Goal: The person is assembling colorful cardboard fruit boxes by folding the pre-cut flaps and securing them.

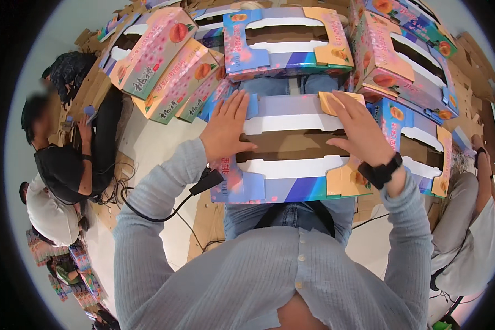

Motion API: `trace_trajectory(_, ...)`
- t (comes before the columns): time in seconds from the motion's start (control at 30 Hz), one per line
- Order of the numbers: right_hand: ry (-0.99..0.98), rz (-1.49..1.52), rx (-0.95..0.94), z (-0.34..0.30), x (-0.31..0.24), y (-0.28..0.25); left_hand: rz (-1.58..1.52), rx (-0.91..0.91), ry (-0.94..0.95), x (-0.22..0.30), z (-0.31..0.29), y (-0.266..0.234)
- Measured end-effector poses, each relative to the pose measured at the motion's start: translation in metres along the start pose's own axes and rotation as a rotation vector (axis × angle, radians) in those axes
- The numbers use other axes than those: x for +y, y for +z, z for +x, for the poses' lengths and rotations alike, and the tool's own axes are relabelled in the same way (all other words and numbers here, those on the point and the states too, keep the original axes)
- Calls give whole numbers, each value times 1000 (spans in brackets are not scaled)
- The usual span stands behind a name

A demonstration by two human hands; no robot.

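Note:
A colourful cardboard fruit box [291, 187] rests on my lap, its top open along the middle between white-edged flaps. Brown cardboard shows inside it. My left hand [228, 126] lies flat over the box's left end, fingers stretched forward and thumb toward the opening. Over the right end, my right hand [363, 126] spreads its fingers on the orange flap, with the thumb at the opening's edge. A black cable with a thick plug [208, 180] hangs by my left wrist, and a dark band [380, 170] circles the right one.
Straight ahead stands another open-topped box [286, 60]. Pink peach-printed boxes [157, 52] lean in a stack at the left, and more boxes [404, 60] are piled at the right. Several people sit nearby, including one in black [66, 170] at the left and one in grey [470, 236] at the right.

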State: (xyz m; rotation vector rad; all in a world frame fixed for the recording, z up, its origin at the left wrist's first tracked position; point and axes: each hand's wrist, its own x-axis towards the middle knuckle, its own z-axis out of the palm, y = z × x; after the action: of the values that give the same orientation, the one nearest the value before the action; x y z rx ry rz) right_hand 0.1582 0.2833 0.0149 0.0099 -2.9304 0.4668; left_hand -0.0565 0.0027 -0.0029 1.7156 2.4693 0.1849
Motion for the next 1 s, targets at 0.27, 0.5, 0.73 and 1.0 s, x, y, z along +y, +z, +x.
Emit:
trace_trajectory(0.27, -47, -164, -138, 25, 22, 27, 43, 88, 51, -6, 9, 16)
trace_trajectory(0.5, -72, -96, -143, 27, 23, 16, 10, 106, 74, -3, 12, 18)
trace_trajectory(0.73, -120, -8, -113, 24, 27, 19, -33, 113, 79, -5, 10, 26)
trace_trajectory(1.0, -101, 13, -253, 34, 37, 27, 19, 84, 66, -6, 7, 27)
